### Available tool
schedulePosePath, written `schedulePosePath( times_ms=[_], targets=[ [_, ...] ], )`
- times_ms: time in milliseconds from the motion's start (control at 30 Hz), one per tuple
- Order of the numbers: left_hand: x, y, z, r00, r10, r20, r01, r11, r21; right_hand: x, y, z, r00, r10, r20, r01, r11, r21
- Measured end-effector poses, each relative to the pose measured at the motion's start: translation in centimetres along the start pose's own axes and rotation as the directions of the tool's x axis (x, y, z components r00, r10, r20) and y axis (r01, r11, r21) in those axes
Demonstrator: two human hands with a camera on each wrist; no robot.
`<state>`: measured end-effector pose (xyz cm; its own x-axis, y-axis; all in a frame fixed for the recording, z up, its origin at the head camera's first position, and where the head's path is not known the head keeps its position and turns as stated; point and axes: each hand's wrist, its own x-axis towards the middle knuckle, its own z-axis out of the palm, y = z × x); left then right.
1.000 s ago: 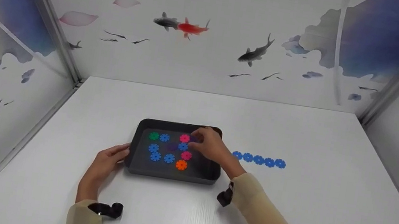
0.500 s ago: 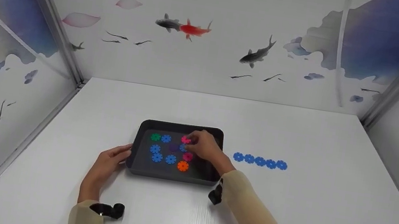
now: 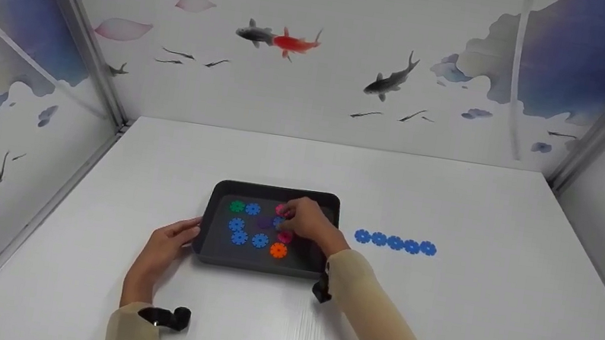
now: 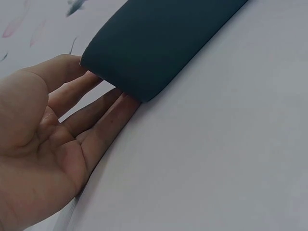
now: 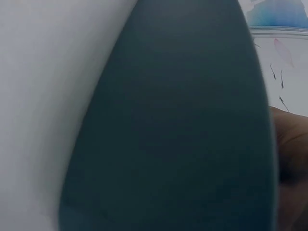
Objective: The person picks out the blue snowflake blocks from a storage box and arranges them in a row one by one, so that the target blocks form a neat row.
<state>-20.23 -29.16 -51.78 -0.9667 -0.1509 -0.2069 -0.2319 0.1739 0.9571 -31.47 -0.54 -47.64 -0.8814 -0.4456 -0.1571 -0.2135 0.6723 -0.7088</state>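
Note:
A dark rectangular tray [image 3: 264,268] lies on the white table in the head view, with several small notched plastic discs in it. My left hand [image 3: 164,245] touches the tray's left side. In the left wrist view its thumb is at the rim, with the other fingers extended against the wall and lower edge. My right hand [image 3: 307,219] reaches over the right wall, thumb and index finger right at a blue notched disc [image 3: 276,222]. I cannot tell whether they pinch it. Pink discs lie partly covered by that hand. The tray wall [image 5: 168,120] hides most of it in the right wrist view.
A row of blue notched discs [image 3: 395,243] lies on the table right of the tray. Inside the tray are also a green disc [image 3: 237,206], an orange disc [image 3: 278,250], a purple disc [image 3: 265,222] and more blue ones. Patterned walls [image 3: 312,105] enclose the table.
My right hand has moved slightly left and down inside the tray, toward the blue disc, and its forearm has followed. My left hand has stayed at the tray's left side.

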Motion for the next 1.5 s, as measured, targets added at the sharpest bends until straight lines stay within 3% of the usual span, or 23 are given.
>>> schedulePosePath(
  times_ms=[233, 600, 1167, 1500],
  targets=[
    [-0.08, 0.14, 0.3, 1.0, 0.003, 0.019, -0.002, 0.999, -0.038, 0.27, -0.33, 0.18, 1.0, 0.029, -0.003, -0.03, 0.998, -0.063],
    [-0.37, 0.31, 0.38, 1.0, -0.001, 0.015, 0.001, 0.999, -0.036, 0.28, -0.33, 0.01, 0.998, 0.056, -0.001, -0.056, 0.997, -0.045],
    [-0.22, 0.23, 0.12, 1.0, 0.006, 0.01, -0.006, 1.0, -0.019, 0.4, -0.64, 0.43, 1.0, 0.025, -0.015, -0.027, 0.996, -0.087],
    [-0.19, 0.15, 0.1, 1.0, 0.001, 0.008, -0.001, 1.0, -0.024, 0.48, -0.84, 0.52, 0.998, 0.062, -0.012, -0.062, 0.997, -0.056]
  ],
)
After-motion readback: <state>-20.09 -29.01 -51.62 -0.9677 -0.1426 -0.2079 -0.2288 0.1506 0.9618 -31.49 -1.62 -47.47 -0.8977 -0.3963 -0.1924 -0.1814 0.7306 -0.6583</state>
